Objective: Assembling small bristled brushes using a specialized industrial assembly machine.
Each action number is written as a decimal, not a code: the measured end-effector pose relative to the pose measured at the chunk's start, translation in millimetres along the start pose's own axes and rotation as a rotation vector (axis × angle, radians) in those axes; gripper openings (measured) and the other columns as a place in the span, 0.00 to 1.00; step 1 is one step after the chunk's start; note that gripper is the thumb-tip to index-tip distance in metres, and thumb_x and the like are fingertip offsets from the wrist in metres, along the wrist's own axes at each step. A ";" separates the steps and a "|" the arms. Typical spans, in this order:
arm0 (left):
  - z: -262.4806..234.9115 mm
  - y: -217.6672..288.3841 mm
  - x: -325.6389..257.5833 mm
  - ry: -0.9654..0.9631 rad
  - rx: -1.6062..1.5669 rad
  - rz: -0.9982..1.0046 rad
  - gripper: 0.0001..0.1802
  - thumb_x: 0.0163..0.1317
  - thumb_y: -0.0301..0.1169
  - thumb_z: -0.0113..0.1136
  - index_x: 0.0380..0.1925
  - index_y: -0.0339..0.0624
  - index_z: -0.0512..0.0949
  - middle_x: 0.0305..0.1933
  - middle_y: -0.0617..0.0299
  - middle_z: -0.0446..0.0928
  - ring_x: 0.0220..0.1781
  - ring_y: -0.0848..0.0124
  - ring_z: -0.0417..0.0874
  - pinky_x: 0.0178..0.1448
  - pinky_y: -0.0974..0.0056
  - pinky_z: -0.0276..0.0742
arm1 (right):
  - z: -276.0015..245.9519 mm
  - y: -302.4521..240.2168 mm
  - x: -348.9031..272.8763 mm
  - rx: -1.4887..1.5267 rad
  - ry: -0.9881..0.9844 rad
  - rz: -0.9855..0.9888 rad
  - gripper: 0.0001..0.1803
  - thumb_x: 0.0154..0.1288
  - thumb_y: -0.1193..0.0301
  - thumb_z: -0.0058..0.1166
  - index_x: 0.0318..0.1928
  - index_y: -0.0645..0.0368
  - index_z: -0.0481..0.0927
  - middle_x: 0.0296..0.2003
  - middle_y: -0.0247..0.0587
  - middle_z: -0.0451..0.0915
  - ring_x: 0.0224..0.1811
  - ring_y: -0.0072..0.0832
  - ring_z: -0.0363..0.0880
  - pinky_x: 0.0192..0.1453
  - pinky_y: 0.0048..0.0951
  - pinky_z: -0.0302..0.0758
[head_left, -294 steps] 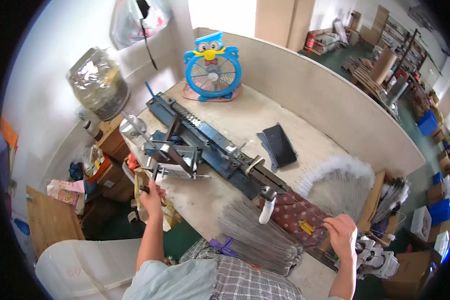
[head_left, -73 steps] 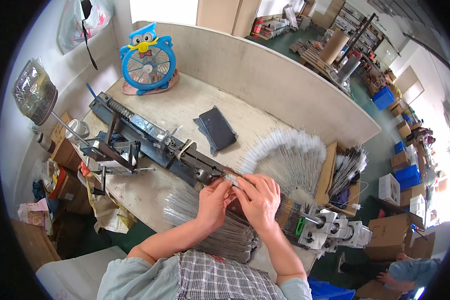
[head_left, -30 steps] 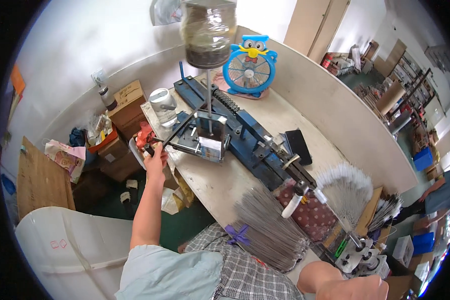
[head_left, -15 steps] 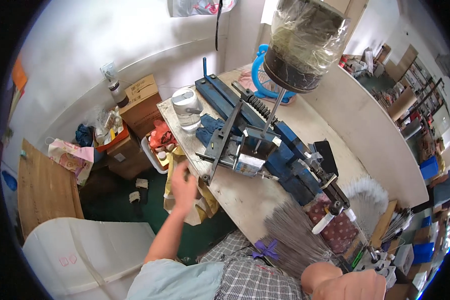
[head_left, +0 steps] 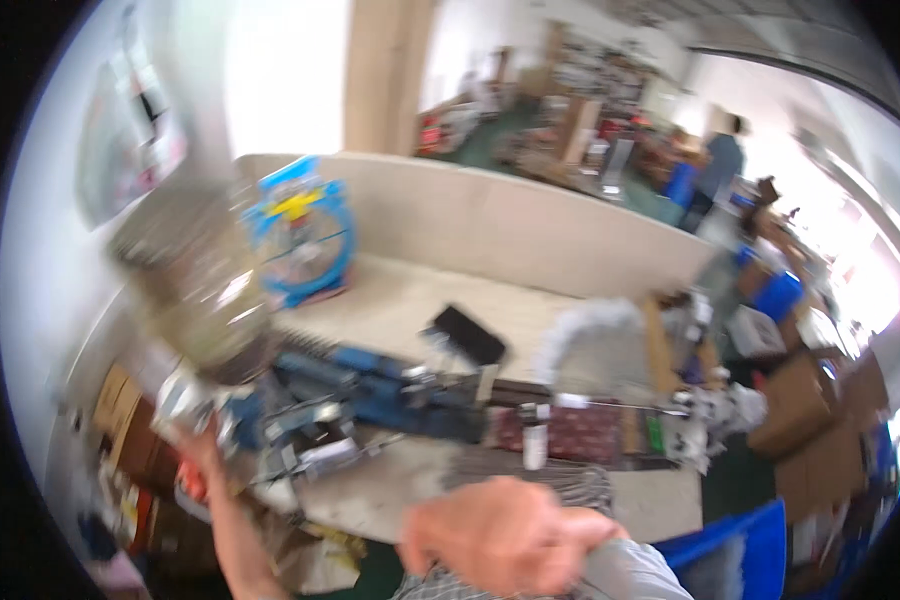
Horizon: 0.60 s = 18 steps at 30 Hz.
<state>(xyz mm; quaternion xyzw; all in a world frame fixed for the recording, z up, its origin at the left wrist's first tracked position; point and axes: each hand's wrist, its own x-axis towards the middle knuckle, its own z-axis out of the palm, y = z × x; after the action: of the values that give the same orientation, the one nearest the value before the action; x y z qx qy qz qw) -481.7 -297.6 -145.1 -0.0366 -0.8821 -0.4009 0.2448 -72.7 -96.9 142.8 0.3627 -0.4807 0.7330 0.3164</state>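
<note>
The whole view is smeared by motion. My left hand reaches to the far left, right against a clear jug with a pale lid; its fingers blur into the jug, so I cannot tell whether they grip it. In front of my body, low in the middle, my right hand is closed, and whatever may lie inside it is hidden. Beyond the hands a blue metal bench fixture lies along the worktable. A dark blue cloth sits between jug and fixture.
A plastic-wrapped machine head overhangs the left side. Behind it stands a blue round fan. A black flat object, a dotted maroon pad and bundled thin wires lie rightward. A blue bin is at lower right; a distant person stands beyond.
The view has swung to the right and up, showing more of the room. My left hand has gone from beside the table's edge to the jug. My right hand now appears nearer the middle, still closed.
</note>
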 end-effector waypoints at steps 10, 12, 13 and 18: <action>-154.0 49.9 -24.8 -0.118 -0.617 0.395 0.37 0.51 0.35 0.68 0.58 0.29 0.64 0.55 0.47 0.72 0.56 0.59 0.74 0.59 0.59 0.70 | 21.0 37.3 2.6 -0.814 0.027 0.325 0.15 0.57 0.72 0.57 0.44 0.63 0.75 0.38 0.48 0.75 0.41 0.44 0.74 0.44 0.39 0.71; -146.1 63.8 -40.4 -0.291 -0.724 0.381 0.36 0.51 0.38 0.68 0.56 0.30 0.67 0.52 0.46 0.74 0.53 0.58 0.78 0.55 0.59 0.73 | 14.7 63.0 2.5 -0.842 -0.033 0.317 0.27 0.53 0.70 0.60 0.54 0.62 0.67 0.48 0.52 0.69 0.49 0.47 0.70 0.52 0.41 0.68; -155.3 73.3 -48.2 -0.325 -0.737 0.400 0.36 0.50 0.38 0.68 0.56 0.30 0.67 0.52 0.47 0.74 0.53 0.57 0.78 0.55 0.59 0.73 | 21.8 68.6 4.2 -0.846 -0.107 0.275 0.40 0.50 0.68 0.62 0.63 0.61 0.60 0.58 0.56 0.63 0.58 0.51 0.65 0.60 0.43 0.65; -191.4 123.7 -92.1 -0.507 -0.821 0.507 0.39 0.46 0.40 0.69 0.56 0.31 0.68 0.52 0.47 0.74 0.53 0.57 0.78 0.55 0.58 0.73 | 65.6 66.5 -5.9 -0.979 -0.223 0.261 0.54 0.40 0.66 0.68 0.68 0.58 0.51 0.67 0.60 0.48 0.66 0.56 0.53 0.67 0.48 0.56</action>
<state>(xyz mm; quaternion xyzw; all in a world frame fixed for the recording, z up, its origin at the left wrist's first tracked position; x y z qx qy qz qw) -291.5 -340.6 4.6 -0.4363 -0.6480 -0.6193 0.0790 -108.6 -181.3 124.3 0.1852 -0.8394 0.4122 0.3020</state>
